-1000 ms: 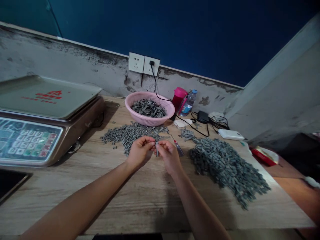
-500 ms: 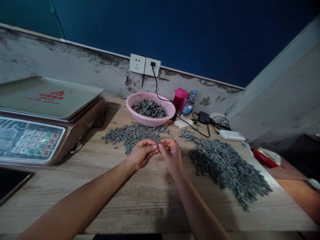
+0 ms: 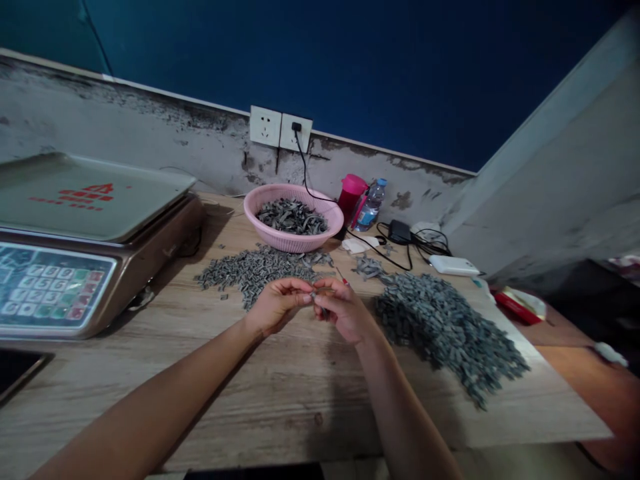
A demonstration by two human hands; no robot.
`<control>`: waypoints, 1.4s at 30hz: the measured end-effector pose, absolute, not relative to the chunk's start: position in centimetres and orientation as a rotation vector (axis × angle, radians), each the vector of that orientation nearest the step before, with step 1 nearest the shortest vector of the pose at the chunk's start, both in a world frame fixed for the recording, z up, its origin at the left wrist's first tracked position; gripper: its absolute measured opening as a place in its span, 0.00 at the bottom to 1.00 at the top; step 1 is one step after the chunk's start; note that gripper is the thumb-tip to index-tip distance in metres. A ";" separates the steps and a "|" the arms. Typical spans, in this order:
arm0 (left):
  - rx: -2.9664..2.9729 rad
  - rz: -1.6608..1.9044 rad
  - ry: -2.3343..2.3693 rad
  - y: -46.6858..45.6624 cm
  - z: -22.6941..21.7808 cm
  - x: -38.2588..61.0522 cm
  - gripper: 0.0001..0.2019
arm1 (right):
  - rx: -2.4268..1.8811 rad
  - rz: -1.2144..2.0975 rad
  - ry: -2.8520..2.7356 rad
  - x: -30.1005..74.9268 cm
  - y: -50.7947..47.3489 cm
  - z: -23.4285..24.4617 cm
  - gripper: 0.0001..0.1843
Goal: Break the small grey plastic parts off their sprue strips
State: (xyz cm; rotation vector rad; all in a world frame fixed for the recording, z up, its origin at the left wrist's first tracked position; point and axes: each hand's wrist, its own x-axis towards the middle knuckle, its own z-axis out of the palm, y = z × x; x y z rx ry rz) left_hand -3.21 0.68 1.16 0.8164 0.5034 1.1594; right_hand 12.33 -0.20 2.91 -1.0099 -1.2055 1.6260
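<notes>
My left hand (image 3: 277, 307) and right hand (image 3: 345, 310) are together over the wooden table (image 3: 150, 400), fingertips meeting on a small grey piece (image 3: 320, 297), too small to make out clearly; it sits pinched between both hands, just in front of the heap of loose grey pieces (image 3: 255, 272) on my left and beside the larger grey heap (image 3: 445, 327) on my right; a thin tool with a red band (image 3: 344, 282) lies partly hidden just past my right hand; beyond the hands, a pink plastic basket (image 3: 246, 203) holds grey strips (image 3: 290, 217); a red-marked electronic scale (image 3: 50, 200) stands on my left; a pink cup (image 3: 351, 193) and a plastic water bottle (image 3: 371, 207) stand by the wall; a black power adapter (image 3: 399, 231) and a white power bank (image 3: 454, 265) lie to their right; a black cable (image 3: 300, 147) runs down from the wall socket (image 3: 280, 130)
</notes>
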 end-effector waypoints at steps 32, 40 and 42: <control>0.815 1.019 0.386 1.3 0.6 -4.1 0.27 | -1.017 1.193 -1.656 12.5 0.0 2.8 0.12; 0.918 1.146 0.473 0.8 0.9 -3.2 0.17 | -1.065 1.439 -1.189 12.0 0.0 2.3 0.11; 0.898 1.161 0.504 0.7 0.8 -3.0 0.15 | -1.044 1.500 -1.110 11.9 -0.1 2.5 0.12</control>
